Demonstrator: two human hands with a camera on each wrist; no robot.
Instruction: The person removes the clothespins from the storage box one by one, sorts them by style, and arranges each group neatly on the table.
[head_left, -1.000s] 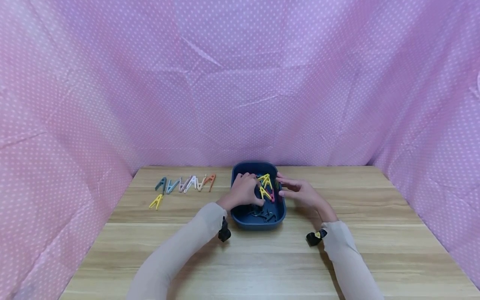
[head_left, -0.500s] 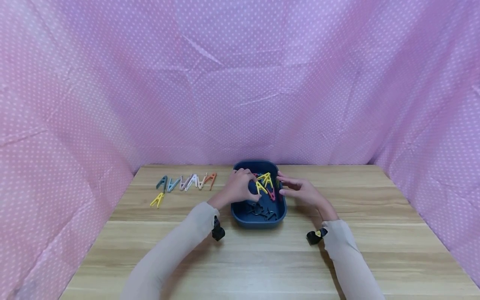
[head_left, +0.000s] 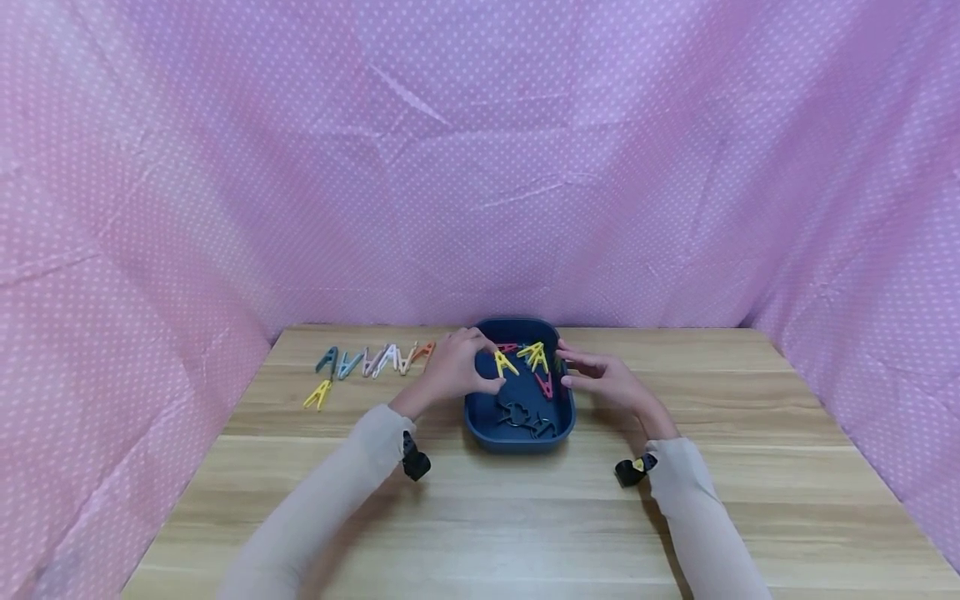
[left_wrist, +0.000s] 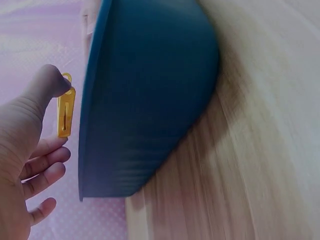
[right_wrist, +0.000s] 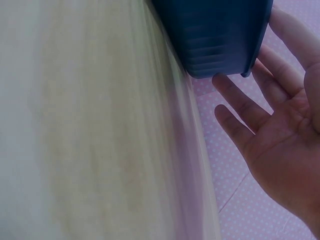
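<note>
Between thumb and forefinger, my left hand pinches a yellow clothespin above the left side of the dark blue bin. The left wrist view shows this clothespin close outside the bin's rim, the other fingers loosely spread. My right hand is at the bin's right side, fingers extended, fingertips right at the rim and outer wall. Inside the bin lie yellow clothespins, a pink clothespin, a red one partly visible, and dark clips near the front.
Left of the bin, a zigzag row runs along the wooden table: a dark teal clothespin, a light blue one, then lilac, white, cream and orange. Below its left end lies a yellow clothespin. A pink dotted curtain surrounds the table.
My left hand has lifted the yellow clothespin out from among the others and moved left with it, uncovering more of the bin's inside. My right hand stays at the bin's right side.
</note>
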